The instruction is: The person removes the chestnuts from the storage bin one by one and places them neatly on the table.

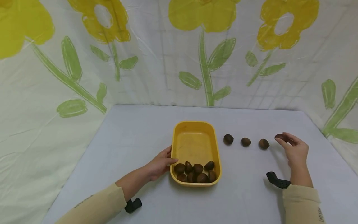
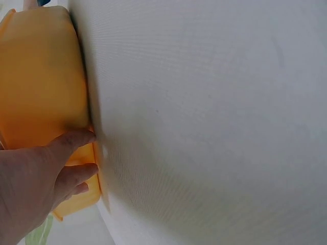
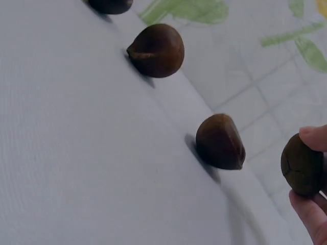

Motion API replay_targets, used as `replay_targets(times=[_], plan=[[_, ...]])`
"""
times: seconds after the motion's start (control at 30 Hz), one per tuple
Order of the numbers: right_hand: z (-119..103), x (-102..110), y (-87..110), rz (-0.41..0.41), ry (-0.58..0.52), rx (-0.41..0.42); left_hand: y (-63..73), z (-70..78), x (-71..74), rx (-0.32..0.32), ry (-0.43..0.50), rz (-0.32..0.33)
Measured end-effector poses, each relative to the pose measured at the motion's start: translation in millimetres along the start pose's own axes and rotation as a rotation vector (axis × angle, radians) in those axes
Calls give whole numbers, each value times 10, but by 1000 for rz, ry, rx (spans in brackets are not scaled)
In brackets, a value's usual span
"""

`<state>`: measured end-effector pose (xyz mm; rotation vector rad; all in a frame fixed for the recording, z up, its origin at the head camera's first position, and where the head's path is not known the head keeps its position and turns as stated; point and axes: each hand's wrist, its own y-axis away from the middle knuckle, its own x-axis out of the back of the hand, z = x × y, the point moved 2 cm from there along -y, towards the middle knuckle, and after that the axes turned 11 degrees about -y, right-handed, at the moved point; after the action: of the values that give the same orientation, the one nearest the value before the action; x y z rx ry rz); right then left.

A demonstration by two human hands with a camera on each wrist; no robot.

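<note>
My left hand [image 1: 160,164] grips the left side of a yellow plastic tray [image 1: 195,123], its thumb over the rim. The left wrist view has its fingers [image 2: 76,176] against the tray's outer wall. Several brown chestnuts [image 1: 198,169] lie gathered at the tray's near end. At the right of the table, my right hand [image 1: 298,152] pinches a chestnut [image 3: 301,166] between thumb and fingers, held off the cloth. To its left, three chestnuts sit in a spaced row: a near one [image 1: 264,144], a middle one [image 1: 246,142] and one by the tray [image 1: 228,139].
A pale cloth covers the table [image 1: 134,130]. Behind it hangs a white curtain [image 1: 151,68] painted with yellow flowers. Black wrist mounts [image 1: 277,180] stick out from both beige sleeves [image 1: 302,202].
</note>
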<state>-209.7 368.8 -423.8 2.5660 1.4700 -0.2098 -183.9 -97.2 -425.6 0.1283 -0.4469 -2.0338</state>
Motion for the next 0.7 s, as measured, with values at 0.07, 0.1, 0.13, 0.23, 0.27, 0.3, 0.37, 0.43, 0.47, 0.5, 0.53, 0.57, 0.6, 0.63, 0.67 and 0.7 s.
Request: replay_targets(times=[0.07,0.1,0.13,0.23,0.27,0.3,0.37,0.43,0.47,0.5,0.53,0.57,0.6,0.63,0.67,0.7], plan=[[34,51,-19,23,37,-22,-6,1,3,3,-4,-1],[52,73,-27,30,55,-32,-7,1,4,5,-4,0],[68,93,-36,34,85,-38,-10,1,5,3,-8,-1],[116,138,-56,37,152,-50,-7,2,8,6,-9,-3],[130,148,-63,34,168,-51,-6,2,9,5,-12,-3],[143,154,-70,31,182,-49,-5,0,9,4,-11,-3],[168,161,-82,28,201,-44,-2,-2,9,5,-12,0],[189,166,-92,26,227,-35,-1,-2,8,2,-18,2],[197,169,-94,26,242,-32,-1,-3,7,2,-19,3],[205,172,-96,27,268,-27,1,-1,6,5,-18,3],[213,176,-96,29,301,-24,3,1,4,6,-21,4],[220,179,-96,33,338,-20,4,1,2,6,-22,2],[227,183,-95,38,382,-18,4,1,0,7,-21,1],[234,185,-94,42,423,-20,5,3,-1,6,-23,1],[240,186,-94,47,469,-21,6,4,-3,8,-20,1],[244,185,-94,51,506,-23,7,5,-5,7,-21,1]])
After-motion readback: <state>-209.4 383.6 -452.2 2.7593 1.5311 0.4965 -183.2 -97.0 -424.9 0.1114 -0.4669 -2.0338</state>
